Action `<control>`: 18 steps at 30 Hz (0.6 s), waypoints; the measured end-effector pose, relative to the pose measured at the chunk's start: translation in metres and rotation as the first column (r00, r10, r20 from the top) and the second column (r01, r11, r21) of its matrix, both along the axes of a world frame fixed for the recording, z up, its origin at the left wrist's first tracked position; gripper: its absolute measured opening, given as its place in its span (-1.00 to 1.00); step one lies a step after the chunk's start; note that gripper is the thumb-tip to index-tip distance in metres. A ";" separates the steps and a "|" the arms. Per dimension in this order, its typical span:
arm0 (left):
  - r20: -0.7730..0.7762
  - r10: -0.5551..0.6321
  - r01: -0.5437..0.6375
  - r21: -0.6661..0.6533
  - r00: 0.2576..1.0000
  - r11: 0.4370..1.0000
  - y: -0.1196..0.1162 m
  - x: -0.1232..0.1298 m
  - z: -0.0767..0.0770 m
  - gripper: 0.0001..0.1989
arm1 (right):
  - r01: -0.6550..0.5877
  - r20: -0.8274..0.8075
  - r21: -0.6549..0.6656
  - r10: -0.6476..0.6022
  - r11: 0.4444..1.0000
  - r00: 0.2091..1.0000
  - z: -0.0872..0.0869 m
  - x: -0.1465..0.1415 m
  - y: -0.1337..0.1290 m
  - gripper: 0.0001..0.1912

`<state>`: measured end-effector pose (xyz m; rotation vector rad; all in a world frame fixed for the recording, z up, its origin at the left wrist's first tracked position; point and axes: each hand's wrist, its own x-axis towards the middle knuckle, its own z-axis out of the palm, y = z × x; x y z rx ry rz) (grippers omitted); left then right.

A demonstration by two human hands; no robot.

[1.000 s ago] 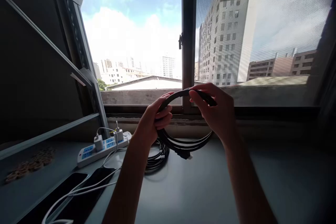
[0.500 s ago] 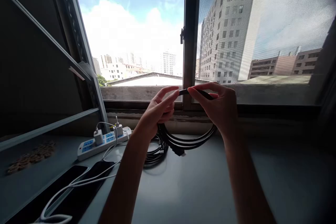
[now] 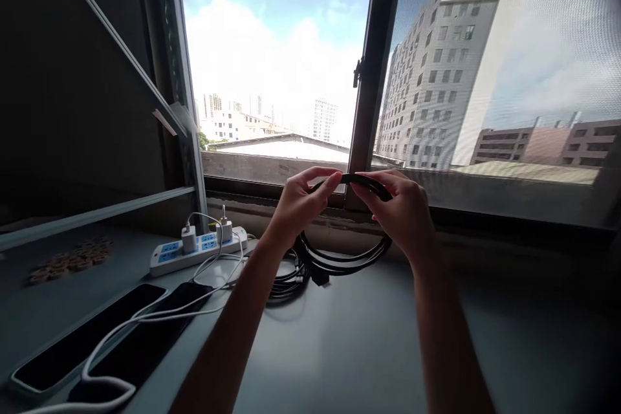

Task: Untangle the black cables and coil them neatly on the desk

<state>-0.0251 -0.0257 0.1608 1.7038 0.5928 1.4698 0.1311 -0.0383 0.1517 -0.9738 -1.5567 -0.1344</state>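
Note:
A coiled black cable (image 3: 347,266) hangs in a loop between my two hands, above the table. My left hand (image 3: 305,202) pinches the top of the coil from the left, thumb and index finger closed on it. From the right, my right hand (image 3: 398,204) grips the same upper stretch, its fingertips a short gap from the left ones. A dark connector (image 3: 320,276) with a light metal end dangles at the lower left of the loop. Behind it on the table lies a second coil of black cable (image 3: 286,288), partly hidden by my left forearm.
A white power strip (image 3: 198,251) with two plugged chargers stands at the left by the window wall. Two dark phones (image 3: 92,336) lie in front, with white charging cables (image 3: 165,315) across them. Small brown pieces (image 3: 72,260) lie further left. A metal shelf frame (image 3: 193,142) rises beside the window.
The view has shifted, so the window now sits further right and tilts. Both hands still hold the cable; the strands at the top are now gathered into a thicker arc between them.

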 end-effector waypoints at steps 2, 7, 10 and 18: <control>-0.016 0.080 -0.078 0.100 0.997 0.992 0.000 0.000 -0.001 -0.79 | 0.006 -0.010 -0.017 -0.006 1.000 1.000 0.000 0.000 -0.002 -0.70; -0.012 0.336 -0.309 0.361 0.942 0.880 0.000 0.001 -0.004 -0.67 | 0.098 0.020 -0.141 -0.096 0.985 0.995 0.006 0.001 -0.023 -0.66; 0.012 0.337 -0.319 0.356 0.941 0.878 0.001 0.003 -0.006 -0.52 | 0.008 0.009 -0.246 -0.006 0.969 1.000 0.009 -0.001 -0.038 -0.57; -0.008 0.170 -0.162 0.258 0.985 0.952 -0.004 0.001 -0.005 -0.44 | -0.259 -0.237 -0.244 0.201 0.935 0.950 0.008 -0.014 -0.038 -0.55</control>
